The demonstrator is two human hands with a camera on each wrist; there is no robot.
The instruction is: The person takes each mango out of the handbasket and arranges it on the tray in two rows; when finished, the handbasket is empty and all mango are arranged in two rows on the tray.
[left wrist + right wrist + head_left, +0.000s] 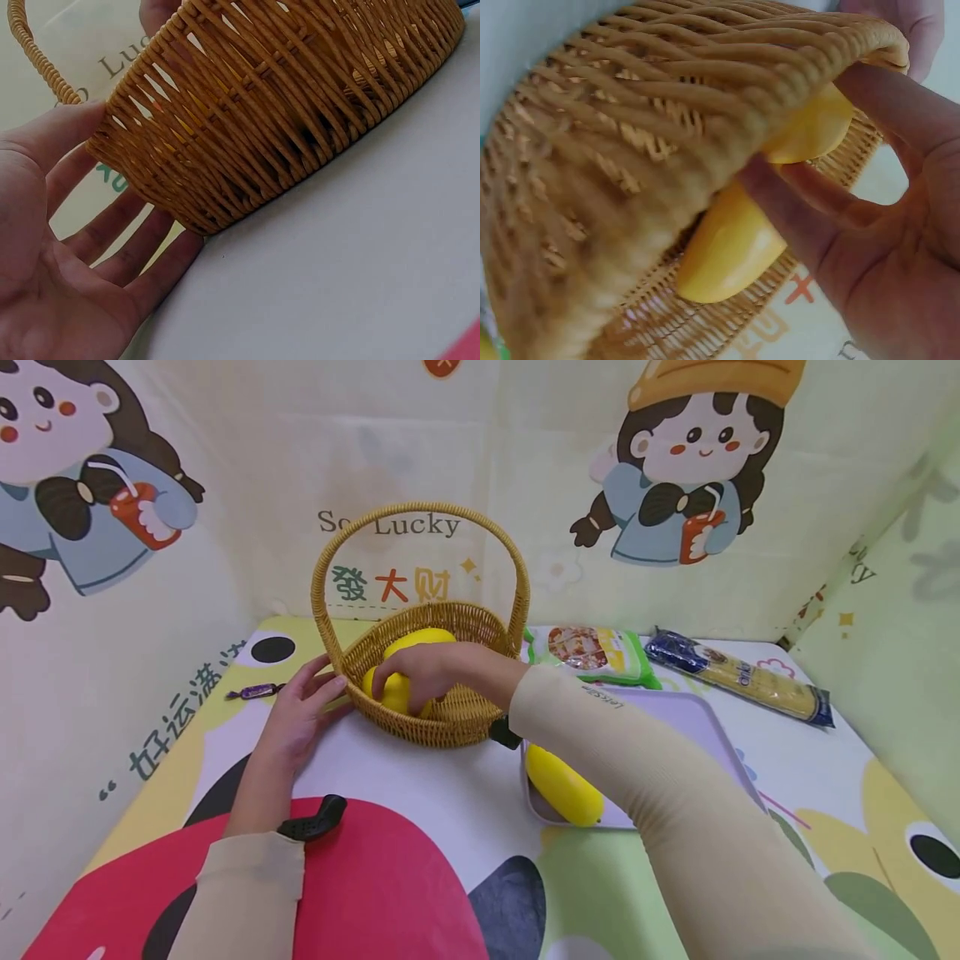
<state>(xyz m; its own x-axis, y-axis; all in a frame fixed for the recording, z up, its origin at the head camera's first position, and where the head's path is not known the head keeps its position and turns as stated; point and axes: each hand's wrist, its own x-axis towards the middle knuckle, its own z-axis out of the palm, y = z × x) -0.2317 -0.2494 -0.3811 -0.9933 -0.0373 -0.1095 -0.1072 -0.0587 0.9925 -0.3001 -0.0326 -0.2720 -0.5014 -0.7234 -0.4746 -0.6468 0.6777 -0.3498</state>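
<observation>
A wicker basket with a tall hooped handle stands on the table. My left hand holds its left end, the thumb on the rim and the fingers spread along the outer side. My right hand reaches over the rim into the basket. There its fingers curl round a smooth yellow fruit, mango-like in shape and partly hidden by the hand and rim. Just behind it in the basket lies a second yellow fruit. A third, longer yellow fruit lies on a pale purple tray, beneath my right forearm.
Behind the tray is a green-and-white food packet. A long pack of spaghetti lies at the back right. A small purple-wrapped candy rests left of the basket. Printed cloth walls rise at the back and both sides.
</observation>
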